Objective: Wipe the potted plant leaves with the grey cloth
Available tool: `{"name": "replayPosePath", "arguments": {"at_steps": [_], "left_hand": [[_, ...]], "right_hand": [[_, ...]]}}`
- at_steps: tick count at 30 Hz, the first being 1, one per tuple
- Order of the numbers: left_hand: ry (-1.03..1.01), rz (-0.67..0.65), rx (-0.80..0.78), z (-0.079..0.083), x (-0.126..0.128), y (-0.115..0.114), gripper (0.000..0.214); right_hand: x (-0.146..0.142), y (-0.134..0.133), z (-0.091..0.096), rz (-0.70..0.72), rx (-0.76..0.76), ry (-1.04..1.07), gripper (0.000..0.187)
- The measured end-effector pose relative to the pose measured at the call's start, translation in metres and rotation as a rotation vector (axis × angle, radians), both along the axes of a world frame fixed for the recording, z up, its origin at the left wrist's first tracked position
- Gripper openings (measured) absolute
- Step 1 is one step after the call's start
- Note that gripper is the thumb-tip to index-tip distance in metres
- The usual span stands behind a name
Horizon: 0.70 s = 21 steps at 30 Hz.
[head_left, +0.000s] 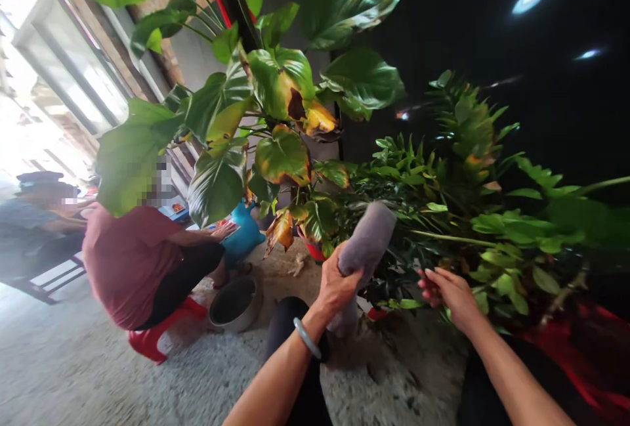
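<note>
My left hand (pixel 335 287) is closed around a rolled grey cloth (pixel 368 237), whose thick end sticks up above the fingers while its other end hangs below. Among the lower leaves of a plant with many narrow green leaves (pixel 408 170), my right hand (pixel 453 296) has its thumb and fingers pinched together. Whatever is between those fingertips is too small to make out. A tall plant with broad leaves (pixel 283 155) stands beyond my left hand; several of its leaves have yellow and brown edges.
To the left, a person in a dark red shirt (pixel 130 258) sits on a red plastic stool (pixel 170 326) near a grey basin (pixel 233 304). Another person (pixel 42 216) sits farther left by a bench (pixel 49 281). Red material (pixel 585 354) lies at the lower right. A dark glossy surface (pixel 467 12) rises behind the plants.
</note>
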<state>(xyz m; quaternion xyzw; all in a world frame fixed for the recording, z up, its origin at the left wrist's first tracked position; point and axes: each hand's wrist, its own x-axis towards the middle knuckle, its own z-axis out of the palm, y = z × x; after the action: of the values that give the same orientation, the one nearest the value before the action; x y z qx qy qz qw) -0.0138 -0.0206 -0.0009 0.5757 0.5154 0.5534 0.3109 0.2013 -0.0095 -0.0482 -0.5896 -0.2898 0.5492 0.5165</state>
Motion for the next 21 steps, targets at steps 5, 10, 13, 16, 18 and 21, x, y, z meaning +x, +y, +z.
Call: {"name": "replayPosePath", "arguments": {"at_steps": [5,10,13,16,18,21], "left_hand": [[0.238,-0.267,-0.108,-0.018,-0.001,-0.028,0.042],[0.201,-0.389,0.122,0.03,0.01,0.0,0.04],[0.081,-0.224,0.187,0.045,0.029,0.036,0.043],[0.129,-0.2,0.052,0.024,0.034,0.038,0.04],[0.289,-0.311,-0.102,0.005,0.025,0.019,0.033],[0.371,-0.632,-0.194,-0.001,0.004,-0.014,0.03]], "right_hand": [[0.001,-0.003,-0.004,0.025,-0.072,-0.012,0.007],[0.003,-0.005,0.002,0.04,-0.063,-0.007,0.008],[0.006,-0.003,0.004,0.042,-0.031,0.014,0.004],[0.008,-0.001,-0.001,0.021,-0.027,0.006,0.005],[0.01,0.0,-0.007,0.002,-0.031,-0.017,0.005],[0.014,0.0,-0.014,-0.016,-0.01,-0.07,0.006]]}}
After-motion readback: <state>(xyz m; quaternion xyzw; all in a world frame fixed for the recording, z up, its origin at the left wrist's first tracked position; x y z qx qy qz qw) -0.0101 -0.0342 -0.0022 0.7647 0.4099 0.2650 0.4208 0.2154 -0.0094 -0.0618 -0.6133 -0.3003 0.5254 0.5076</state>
